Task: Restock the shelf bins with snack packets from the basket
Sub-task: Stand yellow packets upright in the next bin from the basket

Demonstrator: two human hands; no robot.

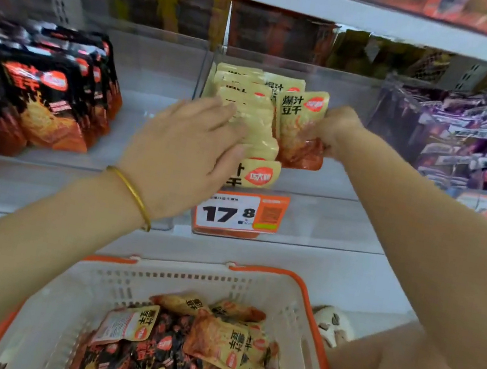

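— Yellow packet, orange at its lower end, with black characters and a red oval logo on its face: that is the one in hand. The right grip pinches its right edge with curled fingers. It holds it upright just beside the stack, inside the clear middle bin.

— And the left grip?

— It lies flat on the stack, fingers fairly straight, pressing and clasping nothing. I judge that it steadies the row and crowds it leftward, so the new packet has a gap to slot into.

— Why upright?

— The others stand on edge, overlapping front to back. Matching them makes a tidy row with the label readable. One packet at the front sits lower, its logo just above the price tag.

— How would it handle?

— It looks a soft, glossy pouch, slightly creased. Held by one edge, it may flop or slip.

— Much left to do?

— Plenty, I think. The basket below, white with an orange rim, holds a mixed heap of yellow and black pouches. Black packets fill the bin to the left and purple packets the bin to the right, so each colour needs its own bin.
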